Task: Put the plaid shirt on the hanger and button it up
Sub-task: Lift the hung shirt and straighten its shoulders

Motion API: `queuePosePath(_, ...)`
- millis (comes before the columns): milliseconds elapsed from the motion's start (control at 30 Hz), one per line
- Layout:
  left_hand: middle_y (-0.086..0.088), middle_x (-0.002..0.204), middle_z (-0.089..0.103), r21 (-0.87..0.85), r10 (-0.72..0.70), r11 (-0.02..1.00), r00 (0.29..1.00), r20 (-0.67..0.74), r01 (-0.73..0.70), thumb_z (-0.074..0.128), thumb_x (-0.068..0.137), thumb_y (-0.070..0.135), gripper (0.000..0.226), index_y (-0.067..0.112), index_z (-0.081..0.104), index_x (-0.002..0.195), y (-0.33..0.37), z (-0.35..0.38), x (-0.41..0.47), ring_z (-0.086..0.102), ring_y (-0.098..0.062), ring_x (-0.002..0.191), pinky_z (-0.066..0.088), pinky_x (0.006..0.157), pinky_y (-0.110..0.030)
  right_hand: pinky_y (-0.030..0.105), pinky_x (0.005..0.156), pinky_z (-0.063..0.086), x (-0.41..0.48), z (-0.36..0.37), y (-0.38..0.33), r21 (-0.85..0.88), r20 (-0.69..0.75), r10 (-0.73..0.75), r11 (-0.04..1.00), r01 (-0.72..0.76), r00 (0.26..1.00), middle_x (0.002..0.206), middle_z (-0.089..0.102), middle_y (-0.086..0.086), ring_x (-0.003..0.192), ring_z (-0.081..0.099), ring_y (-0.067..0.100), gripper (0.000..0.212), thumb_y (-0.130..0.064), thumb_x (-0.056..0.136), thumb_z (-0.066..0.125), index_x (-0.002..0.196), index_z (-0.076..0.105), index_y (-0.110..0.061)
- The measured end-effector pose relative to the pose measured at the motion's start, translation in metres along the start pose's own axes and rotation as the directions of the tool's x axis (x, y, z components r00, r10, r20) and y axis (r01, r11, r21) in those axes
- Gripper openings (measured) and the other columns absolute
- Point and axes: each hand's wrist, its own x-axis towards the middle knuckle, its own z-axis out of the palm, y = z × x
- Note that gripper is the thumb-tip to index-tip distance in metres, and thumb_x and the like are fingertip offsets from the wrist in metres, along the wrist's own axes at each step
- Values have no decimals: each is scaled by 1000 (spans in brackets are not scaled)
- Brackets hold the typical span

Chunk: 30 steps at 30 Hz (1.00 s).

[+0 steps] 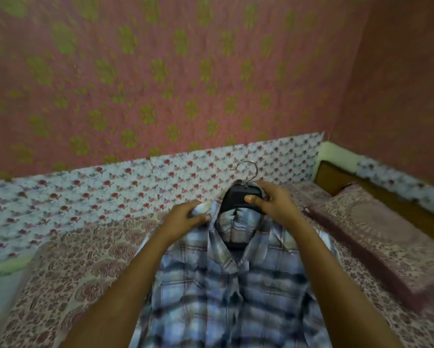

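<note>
While laid front-up on the floral bed cover [85, 280], plaid shirt [226, 292] already on the black hanger [238, 197] — metal hook [246, 169] pointing toward the wall. Left hand [188, 217] pinching the collar fabric at the shoulder; right hand [271, 199] closed on the hanger's top, thumb on its front. Placket apparently closed lower down, though too blurred to confirm buttons. Patterned pillow [376, 237] at right.

— What's this person wearing on the arms?
— Nothing: both forearms are bare, no sleeves, and the left hand [189, 217] and right hand [271, 200] carry no rings or watch
</note>
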Motion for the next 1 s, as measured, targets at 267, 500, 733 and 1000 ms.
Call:
queuePosePath(267, -3, 64, 50, 138, 283, 954, 952, -120, -267, 43, 69, 82, 77, 15, 63, 102, 104, -73, 0, 48, -11, 55, 34, 53, -25, 31, 66, 43, -26, -85, -83, 39, -294, -92, 993, 108, 951, 87, 59, -1, 84, 57, 20, 54, -64, 83, 41, 107, 57, -19)
queuePosePath(500, 4, 54, 33, 191, 438, 895, 874, -212, -402, 57, 83, 56, 39, 25, 46, 62, 183, -134, 2, 32, -11, 48, 21, 50, -27, 38, 72, 41, -70, -138, -101, -213, -448, -189, 972, 101, 874, 104, 64, 6, 97, 59, 25, 68, -74, 80, 23, 105, 57, -21)
queuePosePath(733, 5, 50, 31, 222, 549, 835, 792, -269, -503, 50, 68, 67, 44, 26, 41, 57, 225, -154, -31, 32, -11, 45, 22, 51, -28, 35, 56, 29, -90, -173, -125, -441, -521, -206, 896, -54, 829, 76, 53, 7, 78, 56, 32, 47, -65, 82, 47, 73, 42, -20)
queuePosePath(1000, 13, 43, 49, 44, 496, 863, 826, -269, -504, 63, 87, 29, 29, 32, 52, 60, 245, -140, -76, 43, -1, 42, 30, 47, -14, 33, 57, 31, -134, -188, -135, -485, -617, -217, 862, -149, 757, 71, 55, 9, 76, 58, 33, 56, -71, 76, 45, 72, 41, -15)
